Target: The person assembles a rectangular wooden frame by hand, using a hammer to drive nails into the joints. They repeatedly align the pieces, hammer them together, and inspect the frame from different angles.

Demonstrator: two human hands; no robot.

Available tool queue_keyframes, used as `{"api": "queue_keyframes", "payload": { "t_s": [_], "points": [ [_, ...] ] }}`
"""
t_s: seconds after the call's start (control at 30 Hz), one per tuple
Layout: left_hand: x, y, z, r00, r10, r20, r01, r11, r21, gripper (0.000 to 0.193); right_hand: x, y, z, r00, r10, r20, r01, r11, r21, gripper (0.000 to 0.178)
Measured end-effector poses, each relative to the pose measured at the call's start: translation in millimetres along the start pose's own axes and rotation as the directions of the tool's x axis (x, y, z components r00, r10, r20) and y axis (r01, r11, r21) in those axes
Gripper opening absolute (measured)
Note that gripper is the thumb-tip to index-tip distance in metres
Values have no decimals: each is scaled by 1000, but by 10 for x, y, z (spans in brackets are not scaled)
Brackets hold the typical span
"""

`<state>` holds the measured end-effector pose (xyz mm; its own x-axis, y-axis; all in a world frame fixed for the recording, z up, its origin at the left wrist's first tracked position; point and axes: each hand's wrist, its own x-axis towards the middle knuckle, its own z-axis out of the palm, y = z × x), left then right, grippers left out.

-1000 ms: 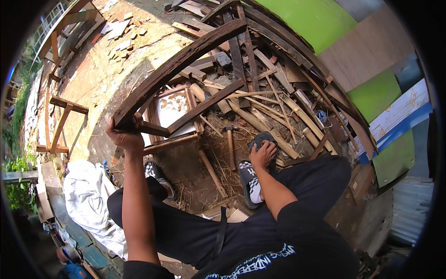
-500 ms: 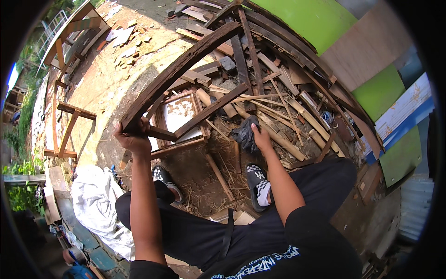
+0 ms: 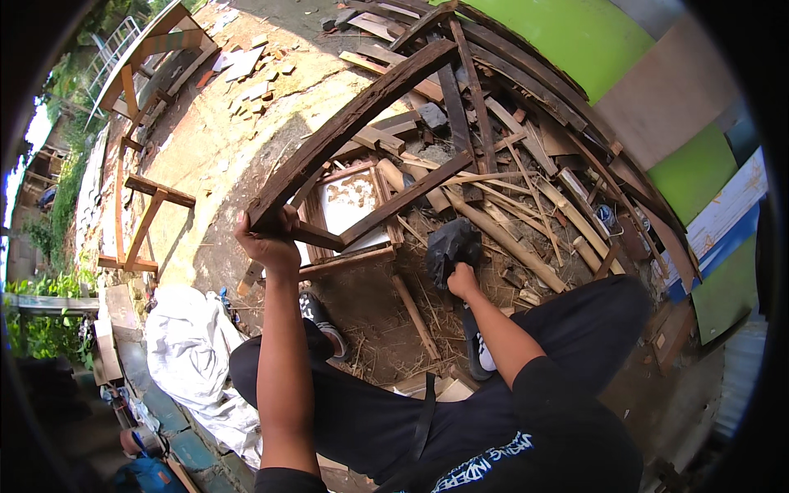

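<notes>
Left grip (image 3: 269, 237) is wrapped around the near left end of a dark wooden frame (image 3: 353, 135), fingers curled about the wood. From there the frame's long beam slants away to the far right, above a white panel (image 3: 337, 215) with a brown wooden surround. Right grip (image 3: 463, 279) is closed narrowly on the near side of a black plastic bag (image 3: 452, 249), which bulges out just beyond the knuckles, far and slightly left; its contents cannot be told. The bag sits to the right of the frame's lower corner, apart from it. Bamboo poles (image 3: 509, 246) lie just right of the bag, and 1 wooden stick (image 3: 415, 316) lies to its near left. White cloth (image 3: 185, 345) is heaped left of the left forearm.
</notes>
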<state>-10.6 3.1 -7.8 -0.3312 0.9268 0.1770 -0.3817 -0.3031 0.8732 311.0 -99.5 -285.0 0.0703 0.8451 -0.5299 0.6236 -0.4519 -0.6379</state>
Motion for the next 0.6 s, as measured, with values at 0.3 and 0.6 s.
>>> {"api": "queue_keyframes", "payload": {
  "t_s": [0.3, 0.6],
  "points": [
    [73, -90, 141, 997, -11, 80, 10, 1000, 2, 60, 1156, 1280, 557, 901, 44, -431, 146, 906, 398, 73],
    [55, 38, 98, 1000, -15, 27, 14, 999, 37, 63, 697, 117, -31, 998, -57, -13, 50, 945, -322, 58]
  ]
}}
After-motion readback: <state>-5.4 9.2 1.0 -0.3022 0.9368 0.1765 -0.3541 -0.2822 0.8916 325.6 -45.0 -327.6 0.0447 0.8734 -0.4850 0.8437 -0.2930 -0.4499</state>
